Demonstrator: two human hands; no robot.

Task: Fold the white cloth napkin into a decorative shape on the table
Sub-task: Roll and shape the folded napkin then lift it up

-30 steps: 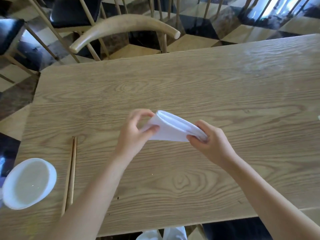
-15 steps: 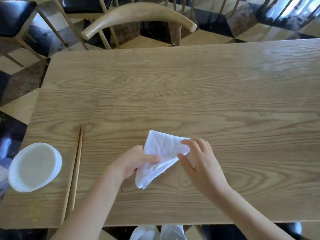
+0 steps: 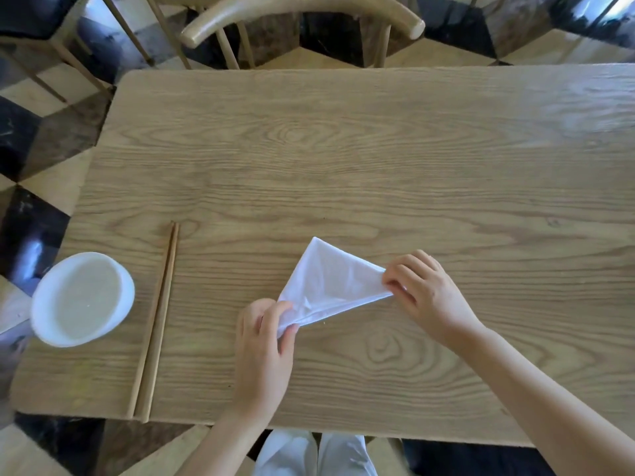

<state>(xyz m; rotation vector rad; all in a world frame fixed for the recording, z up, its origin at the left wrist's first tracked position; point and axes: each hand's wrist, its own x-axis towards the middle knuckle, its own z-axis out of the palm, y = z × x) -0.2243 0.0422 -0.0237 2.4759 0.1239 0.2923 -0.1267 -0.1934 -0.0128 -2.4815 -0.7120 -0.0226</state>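
Napkin: white cloth napkin (image 3: 330, 283), folded to a triangle, lies flat on the wooden counter (image 3: 343, 166), its apex pointing away from the person.
Left hand (image 3: 264, 341): fingers pinch the napkin's near-left corner.
Right hand (image 3: 426, 297): fingers pinch the right corner.
Bowl: white bowl (image 3: 80, 298) at the counter's left edge.
Chopsticks: pair (image 3: 156, 321) just right of the bowl.

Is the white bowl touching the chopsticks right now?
Apart. The head view shows a strip of bare wood between the white bowl and the chopsticks, which lie to its right on the table.
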